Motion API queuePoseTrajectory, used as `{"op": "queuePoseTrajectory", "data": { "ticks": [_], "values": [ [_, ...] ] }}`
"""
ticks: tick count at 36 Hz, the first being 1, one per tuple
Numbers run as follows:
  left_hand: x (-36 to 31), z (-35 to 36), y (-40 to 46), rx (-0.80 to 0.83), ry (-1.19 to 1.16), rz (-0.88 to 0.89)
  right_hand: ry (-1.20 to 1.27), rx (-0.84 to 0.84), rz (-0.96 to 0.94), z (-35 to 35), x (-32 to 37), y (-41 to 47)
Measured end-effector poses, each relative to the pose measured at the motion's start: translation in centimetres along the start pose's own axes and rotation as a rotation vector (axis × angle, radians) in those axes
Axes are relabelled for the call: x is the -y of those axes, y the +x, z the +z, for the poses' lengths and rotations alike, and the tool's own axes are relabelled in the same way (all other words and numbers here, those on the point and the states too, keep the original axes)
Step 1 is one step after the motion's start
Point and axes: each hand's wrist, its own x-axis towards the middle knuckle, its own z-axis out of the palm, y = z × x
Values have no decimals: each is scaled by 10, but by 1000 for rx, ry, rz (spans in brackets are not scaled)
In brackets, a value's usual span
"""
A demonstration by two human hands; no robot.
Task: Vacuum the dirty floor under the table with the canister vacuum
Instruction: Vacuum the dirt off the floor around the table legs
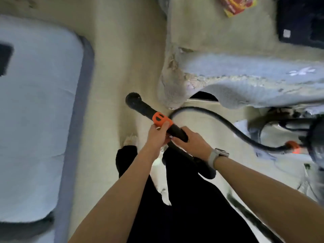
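the worn pale table (228, 50) stands ahead, beige floor (122, 67) beside it. the black canister vacuum (315, 135) sits right; its black hose (219, 120) loops to the black wand with orange collar (150, 111). left hand (157, 134) and right hand (191, 142) curl round it; aim the brush low, under the table.

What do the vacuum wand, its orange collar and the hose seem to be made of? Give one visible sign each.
Vacuum wand: likely rigid matte black plastic; dull, straight, round.
Orange collar: probably moulded plastic; smooth, with cut-out slots.
Hose: apparently flexible plastic or rubber; it curves freely. Blur hides any ribbing.
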Motion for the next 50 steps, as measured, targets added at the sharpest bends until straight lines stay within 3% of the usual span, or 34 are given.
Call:
{"op": "queuePoseTrajectory", "data": {
  "ticks": [9,18,28,31,35,38,45,50],
  "values": [
    [7,22,-16,432,539,-77,480,-414,304,72,-27,-72],
    [67,76,-29,743,1153,-5,984,-807,550,147,-50,-114],
    [103,225,-55,1055,1442,317,1442,-1408,515,74,-92,-121],
    [99,282,-71,1140,1554,553,1644,-1574,421,22,-105,-117],
    [98,342,-90,1295,1769,687,1894,-1726,271,-26,-119,-124],
    [106,361,-88,1407,1830,587,2004,-1788,292,-27,-135,-131],
    [136,316,-26,1268,2140,330,2292,-1879,511,30,-166,-128],
    [159,275,9,1367,2345,63,2384,-1964,673,61,-190,-109]
  ]
}}
